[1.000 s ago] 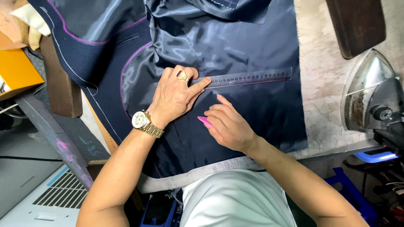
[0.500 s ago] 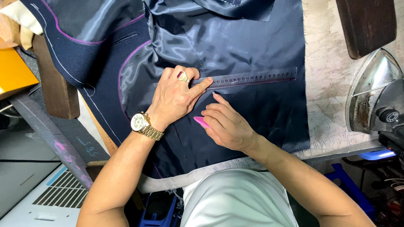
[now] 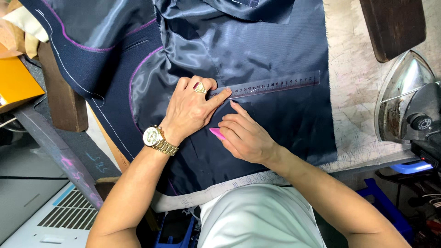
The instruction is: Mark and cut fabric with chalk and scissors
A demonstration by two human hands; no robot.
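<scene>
Navy lining (image 3: pixel 275 119) lying mid-frame, left hand (image 3: pixel 190 110) pressing flat on clear ruler (image 3: pixel 271 84), right hand (image 3: pixel 245 135) pinching pink chalk (image 3: pixel 217 133) just below.

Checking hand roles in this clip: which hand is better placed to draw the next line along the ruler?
Probably the right hand: it holds the pink chalk just below the clear ruler. The left hand is pressing the ruler's end onto the dark lining.

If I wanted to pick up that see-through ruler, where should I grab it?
Probably the free right end of the clear ruler, coming from the right. It lies flat on the dark lining, and the left hand presses its left end, so only the far end is open. Pinch its long edges there.
</scene>
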